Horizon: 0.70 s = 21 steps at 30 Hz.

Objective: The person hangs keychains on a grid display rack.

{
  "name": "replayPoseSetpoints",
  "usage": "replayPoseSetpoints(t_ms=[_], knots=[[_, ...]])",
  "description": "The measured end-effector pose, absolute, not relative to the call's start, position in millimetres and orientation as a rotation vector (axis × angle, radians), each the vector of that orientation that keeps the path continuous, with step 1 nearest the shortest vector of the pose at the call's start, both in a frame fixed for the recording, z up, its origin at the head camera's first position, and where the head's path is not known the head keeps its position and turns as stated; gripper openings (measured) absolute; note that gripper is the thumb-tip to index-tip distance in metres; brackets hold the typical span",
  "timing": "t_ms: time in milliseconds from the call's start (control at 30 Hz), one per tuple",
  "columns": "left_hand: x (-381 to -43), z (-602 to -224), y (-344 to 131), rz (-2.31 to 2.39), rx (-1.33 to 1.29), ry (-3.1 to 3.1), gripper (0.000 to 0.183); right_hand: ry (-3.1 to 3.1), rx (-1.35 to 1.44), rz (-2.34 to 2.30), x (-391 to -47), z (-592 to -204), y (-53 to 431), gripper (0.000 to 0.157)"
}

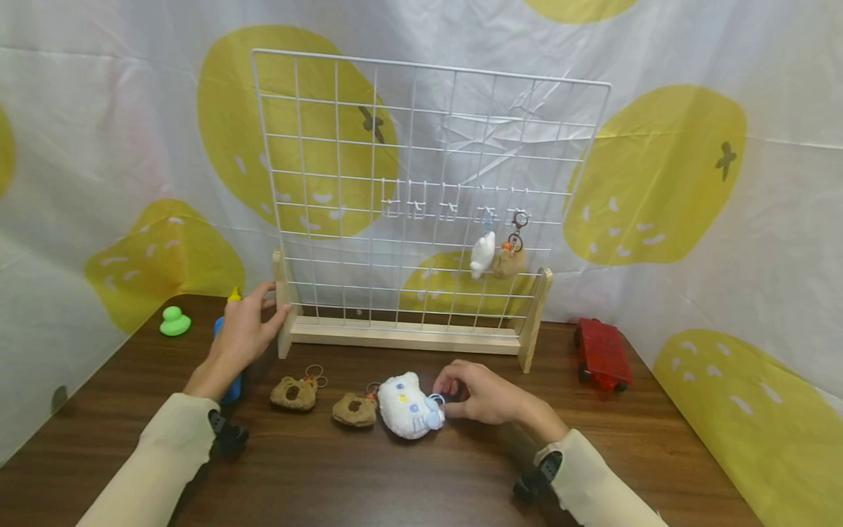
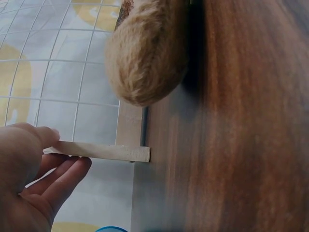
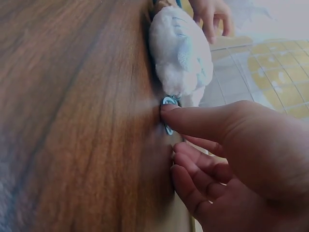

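My left hand (image 1: 244, 329) holds the left wooden upright (image 2: 101, 151) of a white wire grid rack (image 1: 395, 241), thumb on one side and fingers on the other. On the table, my right hand (image 1: 484, 395) pinches the light-blue ring (image 3: 168, 101) of a white plush cat keychain (image 1: 403, 410). The cat lies face up with a blue bow. Left of it lie a brown plush keychain (image 1: 354, 411) and a second brown plush keychain (image 1: 293, 395). From the rack hang a white plush keychain (image 1: 484, 255) and a brown plush keychain (image 1: 508, 262).
Several clear hooks (image 1: 416, 211) sit along the grid's middle. A green toy duck (image 1: 174, 322) stands at the back left. Partly hidden behind the left arm is a blue object (image 1: 232, 389) with a yellow tip. A red toy vehicle (image 1: 602, 353) stands at right.
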<state>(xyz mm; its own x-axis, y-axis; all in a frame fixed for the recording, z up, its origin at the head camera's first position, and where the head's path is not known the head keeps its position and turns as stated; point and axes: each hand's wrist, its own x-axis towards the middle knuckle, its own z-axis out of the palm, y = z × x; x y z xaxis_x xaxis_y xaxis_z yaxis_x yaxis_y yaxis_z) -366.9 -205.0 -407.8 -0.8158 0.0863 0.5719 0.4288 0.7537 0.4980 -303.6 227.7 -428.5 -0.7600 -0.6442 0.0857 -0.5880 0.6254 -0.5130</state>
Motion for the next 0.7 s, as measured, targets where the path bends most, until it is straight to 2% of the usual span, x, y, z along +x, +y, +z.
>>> replayPoseSetpoints(t_ms=[700], knots=[[-366.9, -407.8, -204.8, -0.869, -0.38, -2.439, 0.047, 2.688, -0.918, -0.873, -303.7, -428.3, 230.0, 0.015]])
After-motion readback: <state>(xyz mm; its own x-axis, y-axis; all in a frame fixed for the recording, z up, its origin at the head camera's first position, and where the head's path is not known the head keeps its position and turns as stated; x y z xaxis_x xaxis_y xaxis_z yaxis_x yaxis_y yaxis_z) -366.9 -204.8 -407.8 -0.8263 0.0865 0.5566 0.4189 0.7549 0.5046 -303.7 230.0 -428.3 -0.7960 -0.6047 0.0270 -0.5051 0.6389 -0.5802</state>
